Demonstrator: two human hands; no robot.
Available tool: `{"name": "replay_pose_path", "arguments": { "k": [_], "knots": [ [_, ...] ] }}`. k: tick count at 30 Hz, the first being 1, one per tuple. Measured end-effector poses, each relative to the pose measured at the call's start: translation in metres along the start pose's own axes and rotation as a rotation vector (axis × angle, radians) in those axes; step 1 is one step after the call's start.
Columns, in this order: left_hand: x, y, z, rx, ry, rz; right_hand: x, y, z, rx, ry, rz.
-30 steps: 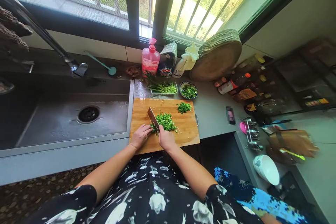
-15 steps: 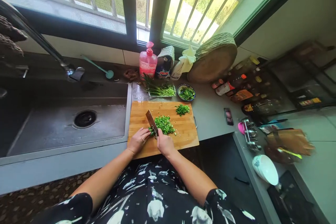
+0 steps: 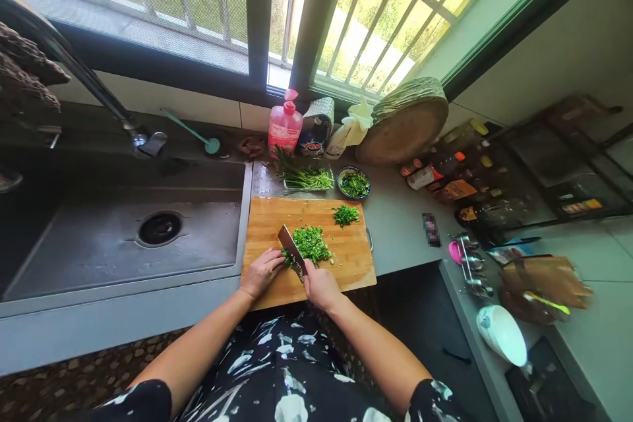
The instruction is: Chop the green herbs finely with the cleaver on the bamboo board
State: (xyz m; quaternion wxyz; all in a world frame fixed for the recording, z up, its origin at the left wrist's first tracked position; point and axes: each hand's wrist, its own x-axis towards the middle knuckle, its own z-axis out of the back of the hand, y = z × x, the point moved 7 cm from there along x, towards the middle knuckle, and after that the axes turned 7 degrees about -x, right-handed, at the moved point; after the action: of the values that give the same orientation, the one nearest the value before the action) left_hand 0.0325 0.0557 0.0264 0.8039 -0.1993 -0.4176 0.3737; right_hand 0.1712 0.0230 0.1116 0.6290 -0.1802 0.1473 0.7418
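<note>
My right hand (image 3: 322,285) is closed round the handle of a cleaver (image 3: 291,248), whose blade stands tilted over the wooden cutting board (image 3: 262,225). My left hand (image 3: 264,273) presses a small bunch of green onions against the board, fingertips close beside the blade; most of the bunch is hidden. Right of the blade lies a loose heap of chopped green onions (image 3: 312,244). A smaller pile of finely cut greens (image 3: 345,214) sits near the board's far right corner. Small pale bits cling to the blade.
Behind the board are a tray of long green stalks (image 3: 309,178) and a bowl of cut greens (image 3: 353,182). A pink pump bottle (image 3: 285,128) stands by the window. Left is a sink (image 3: 208,224) with a faucet (image 3: 148,143); right are bottles (image 3: 455,190) and a white bowl (image 3: 502,334).
The cleaver's handle end has swung slightly right and toward me, with my right hand on it. My left hand stays at the bunch. The whole view has shifted a little.
</note>
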Motion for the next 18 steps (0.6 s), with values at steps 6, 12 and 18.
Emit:
{"name": "replay_pose_path", "arguments": {
  "k": [6,12,18],
  "knots": [
    [0.003,-0.003,0.006,-0.005,0.007,-0.059,0.027,0.015,-0.012,0.004,-0.041,-0.055],
    [0.004,-0.005,0.009,-0.006,-0.039,-0.056,0.017,0.000,0.004,0.025,-0.026,-0.039],
    [0.000,0.002,0.006,-0.079,-0.030,0.006,0.018,0.010,-0.010,0.011,-0.022,-0.074]
  ]
}}
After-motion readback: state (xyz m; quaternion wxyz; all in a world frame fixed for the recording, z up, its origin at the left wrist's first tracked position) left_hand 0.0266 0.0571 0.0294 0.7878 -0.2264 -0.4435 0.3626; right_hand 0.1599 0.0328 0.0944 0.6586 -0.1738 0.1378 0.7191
